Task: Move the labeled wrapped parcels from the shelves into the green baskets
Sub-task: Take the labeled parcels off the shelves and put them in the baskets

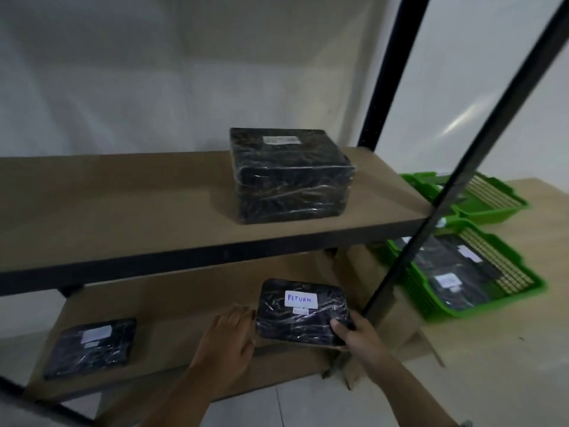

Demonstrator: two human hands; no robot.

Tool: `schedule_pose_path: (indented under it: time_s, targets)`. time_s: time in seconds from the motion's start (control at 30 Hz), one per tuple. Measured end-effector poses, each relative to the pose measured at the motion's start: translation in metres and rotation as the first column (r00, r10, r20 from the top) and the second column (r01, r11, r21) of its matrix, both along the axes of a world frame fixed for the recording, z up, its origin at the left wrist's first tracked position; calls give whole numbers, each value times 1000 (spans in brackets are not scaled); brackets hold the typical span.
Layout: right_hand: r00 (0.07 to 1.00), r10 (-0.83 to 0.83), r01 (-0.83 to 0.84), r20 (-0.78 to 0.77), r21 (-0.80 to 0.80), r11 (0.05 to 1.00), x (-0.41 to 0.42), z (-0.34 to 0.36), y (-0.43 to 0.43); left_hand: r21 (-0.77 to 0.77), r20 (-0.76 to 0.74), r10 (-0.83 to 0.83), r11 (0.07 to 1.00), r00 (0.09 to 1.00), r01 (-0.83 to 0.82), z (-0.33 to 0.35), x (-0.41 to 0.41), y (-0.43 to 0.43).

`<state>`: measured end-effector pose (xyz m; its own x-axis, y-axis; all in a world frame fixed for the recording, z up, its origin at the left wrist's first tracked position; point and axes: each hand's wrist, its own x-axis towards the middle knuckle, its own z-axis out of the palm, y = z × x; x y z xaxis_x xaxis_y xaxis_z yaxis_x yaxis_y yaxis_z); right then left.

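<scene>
A flat black parcel (303, 312), wrapped in shiny film, is held just above the lower shelf (172, 343), label side up. Its white label reads "RETURN", and its long axis runs roughly left to right, tilted slightly so the far edge sits higher. The right hand (357, 334) is closed on the parcel's near right corner, thumb on top and fingers hidden beneath. The left hand (229, 337) is spread open, fingers loosely extended, touching the parcel's left edge without gripping it. To the left of both hands, well apart, a second flat parcel (92, 348) lies on the same shelf; its label is too blurred to be read. Above the grip, on the upper shelf (123, 204), a thicker block (289, 175) of the same wrap is seen. To the right of the grip, beyond a black upright (431, 211), two green baskets are set on a table (508, 349): the near basket (462, 282) contains labelled parcels, while the far basket (480, 195) shows only its slatted floor.
</scene>
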<state>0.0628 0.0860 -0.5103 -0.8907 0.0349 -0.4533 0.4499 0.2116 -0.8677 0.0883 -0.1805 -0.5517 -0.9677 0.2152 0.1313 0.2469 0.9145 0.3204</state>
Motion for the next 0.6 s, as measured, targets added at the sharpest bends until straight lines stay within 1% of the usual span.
schedule_pose_path:
  time_s: [0.23,0.3,0.43,0.5,0.6]
  targets:
    - [985,-83,80,-154,-26,996,18,20,111,-6,-44,-73,997,996,73,17,-15,106]
    - [980,-111,105,-167,-43,994,17,21,152,19,-54,-68,997,996,69,23,-21,145]
    - [979,-109,102,-172,-47,994,17,30,235,56,-65,-80,995,995,84,27,-31,229]
    - [972,-125,117,-197,-55,992,15,35,275,52,-79,-84,995,993,88,28,-38,272]
    - [964,-154,150,-218,-37,988,8,41,329,83,-87,-73,993,994,80,33,-47,330]
